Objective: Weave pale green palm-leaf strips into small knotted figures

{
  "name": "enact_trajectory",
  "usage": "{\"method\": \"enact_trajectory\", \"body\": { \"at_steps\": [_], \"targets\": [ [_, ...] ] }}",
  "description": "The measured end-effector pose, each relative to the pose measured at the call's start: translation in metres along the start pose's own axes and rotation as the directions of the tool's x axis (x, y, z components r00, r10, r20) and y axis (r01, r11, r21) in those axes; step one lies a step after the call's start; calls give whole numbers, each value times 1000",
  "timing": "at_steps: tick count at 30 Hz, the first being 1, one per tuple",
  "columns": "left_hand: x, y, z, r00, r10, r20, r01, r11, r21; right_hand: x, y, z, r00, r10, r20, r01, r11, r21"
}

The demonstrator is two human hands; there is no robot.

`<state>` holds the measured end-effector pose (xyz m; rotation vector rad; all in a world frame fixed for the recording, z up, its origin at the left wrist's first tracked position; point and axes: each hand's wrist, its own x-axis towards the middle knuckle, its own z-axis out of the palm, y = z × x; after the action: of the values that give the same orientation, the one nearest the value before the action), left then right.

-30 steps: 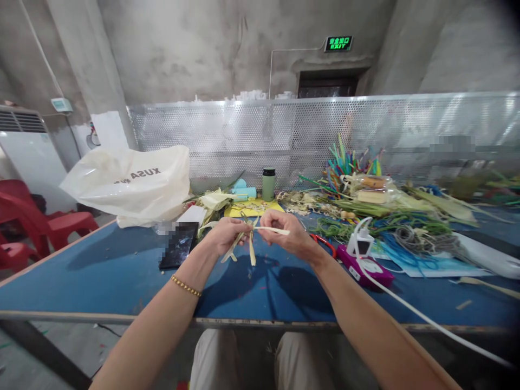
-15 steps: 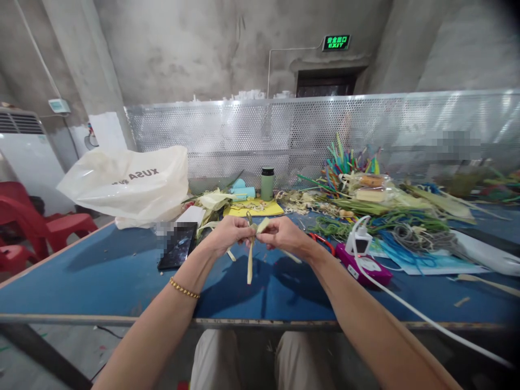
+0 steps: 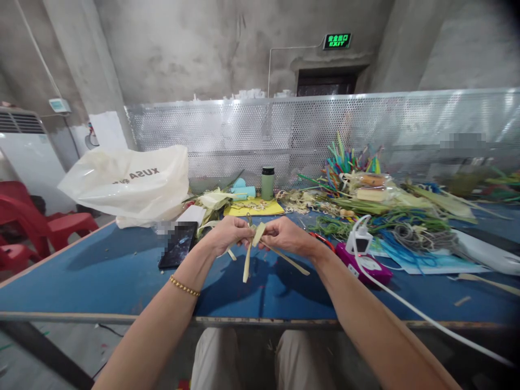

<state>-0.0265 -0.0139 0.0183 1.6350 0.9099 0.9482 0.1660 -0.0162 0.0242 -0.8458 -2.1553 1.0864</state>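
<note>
Leaf strips (image 3: 259,234): crossed, held up in front of the lidded green tumbler (image 3: 267,185) | Left hand (image 3: 229,234): front-left of tumbler, fingertips pinched on strips, apparently to keep the crossing from loosening | Right hand (image 3: 286,235): front-right of tumbler, fingertips closed on strips, likely steadying a fold | 3 tails (image 3: 246,266) dangle free
</note>
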Motion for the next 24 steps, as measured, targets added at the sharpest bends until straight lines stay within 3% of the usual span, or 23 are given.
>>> {"method": "enact_trajectory", "body": {
  "at_steps": [8, 14, 18, 24],
  "targets": [
    [1, -2, -2, 1000, 8, 0, -8, 1000, -6, 4, 5, 2, 998, 30, -50, -29, 1000, 11],
    [3, -2, -1, 1000, -2, -29, 2, 1000, 19, 7, 10, 2, 999, -42, -17, 43, 999, 18],
    [4, -4, -1, 999, 5, -32, -4, 1000, 27, 10, 16, 4, 1000, -17, -23, 18, 999, 49],
    [4, -5, -3, 999, 12, -35, -11, 1000, 19, 11, 17, 2, 986, 36, -165, -41, 999, -27]
  ]
}}
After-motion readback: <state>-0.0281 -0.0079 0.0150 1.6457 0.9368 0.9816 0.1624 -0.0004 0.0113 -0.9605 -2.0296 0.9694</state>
